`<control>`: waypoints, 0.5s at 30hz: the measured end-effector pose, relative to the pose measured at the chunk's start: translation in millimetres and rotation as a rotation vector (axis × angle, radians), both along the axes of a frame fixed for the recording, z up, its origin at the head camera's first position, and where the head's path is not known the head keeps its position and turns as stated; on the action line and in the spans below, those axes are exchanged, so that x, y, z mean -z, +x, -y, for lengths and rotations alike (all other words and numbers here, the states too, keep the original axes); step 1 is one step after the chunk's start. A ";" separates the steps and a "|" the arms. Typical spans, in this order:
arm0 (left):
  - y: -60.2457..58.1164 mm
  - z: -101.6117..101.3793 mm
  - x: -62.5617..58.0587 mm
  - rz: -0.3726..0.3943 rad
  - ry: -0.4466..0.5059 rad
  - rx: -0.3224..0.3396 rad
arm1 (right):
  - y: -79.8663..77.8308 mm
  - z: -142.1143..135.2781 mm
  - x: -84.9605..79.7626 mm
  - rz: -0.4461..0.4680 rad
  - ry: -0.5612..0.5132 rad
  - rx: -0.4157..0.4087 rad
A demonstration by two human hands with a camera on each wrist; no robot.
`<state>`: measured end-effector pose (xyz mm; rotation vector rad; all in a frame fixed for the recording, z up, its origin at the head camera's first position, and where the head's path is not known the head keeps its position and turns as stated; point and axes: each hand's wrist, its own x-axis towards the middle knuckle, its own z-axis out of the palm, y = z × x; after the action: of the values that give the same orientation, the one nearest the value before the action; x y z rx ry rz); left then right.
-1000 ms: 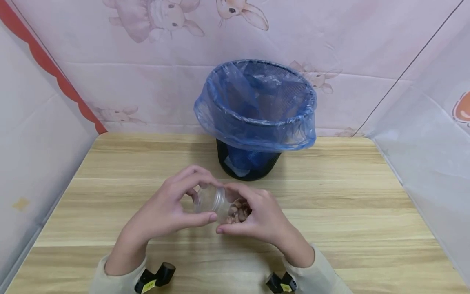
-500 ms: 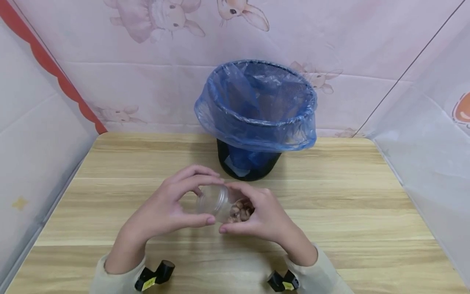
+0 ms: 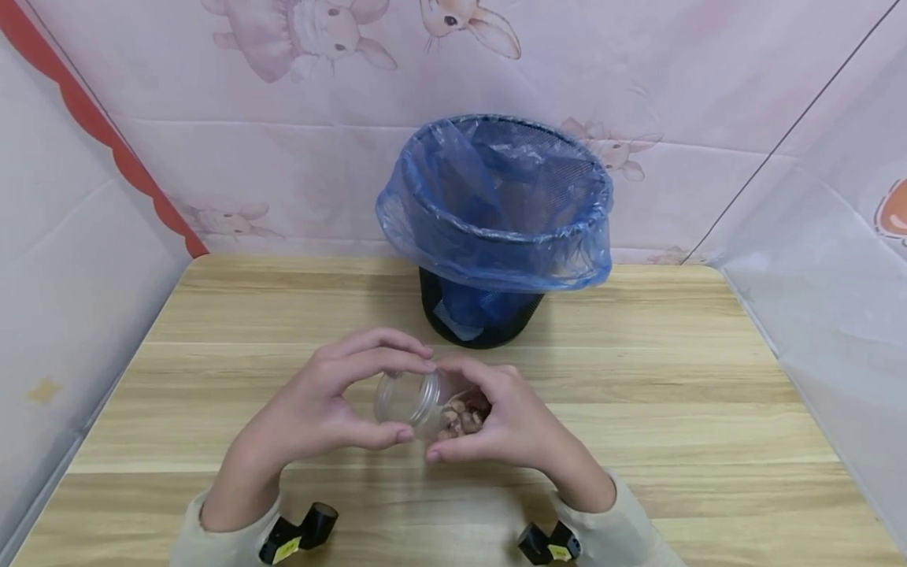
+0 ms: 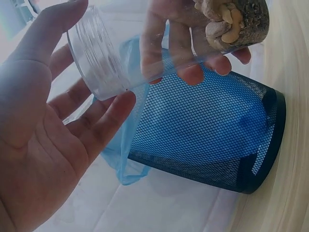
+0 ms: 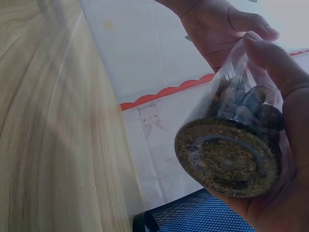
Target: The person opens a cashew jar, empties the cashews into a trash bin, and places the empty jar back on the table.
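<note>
A clear plastic jar [image 3: 431,421] lies tilted on its side between the two hands, above the table. Brown nut-like pieces [image 4: 224,24] gather towards its base, and fine brown crumbs [image 5: 229,157] coat the bottom. My right hand [image 3: 506,417] wraps round the jar's body near the base. At the other end, my left hand [image 3: 347,402] holds the clear ridged lid [image 4: 94,53] between thumb and fingers, the lid still on the jar's mouth. The right palm hides part of the contents in the head view.
Beyond the hands stands a black mesh waste bin [image 3: 482,319] with a blue plastic bag [image 3: 496,256] folded over its rim. The wooden table [image 3: 673,409] meets pale printed wall sheets [image 3: 298,181]. A small black camera sits on each cuff.
Both hands have shifted slightly nearer the wearer with the jar. The left fingers have moved a little round the lid, and the pieces have shifted inside the jar.
</note>
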<state>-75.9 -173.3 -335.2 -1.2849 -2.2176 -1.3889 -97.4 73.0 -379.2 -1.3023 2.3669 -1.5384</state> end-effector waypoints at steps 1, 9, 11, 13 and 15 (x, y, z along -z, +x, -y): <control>-0.1 -0.1 0.3 0.000 0.000 -0.003 | 0.0 0.0 0.0 -0.003 0.002 0.003; -2.6 -2.2 1.9 0.007 -0.008 -0.041 | 0.2 1.0 0.6 -0.036 0.028 0.042; -2.3 -2.4 2.0 0.034 -0.025 -0.068 | 0.2 1.4 1.3 -0.046 0.039 0.057; -2.0 -2.7 2.0 0.055 -0.038 -0.095 | 0.1 1.6 2.2 -0.062 0.053 0.074; -1.9 -2.9 2.6 0.075 -0.051 -0.121 | -0.2 1.8 3.2 -0.082 0.064 0.089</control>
<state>-77.8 -170.4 -337.8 -1.1112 -2.3518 -1.3649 -97.6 71.2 -382.5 -1.2872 2.5339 -1.4452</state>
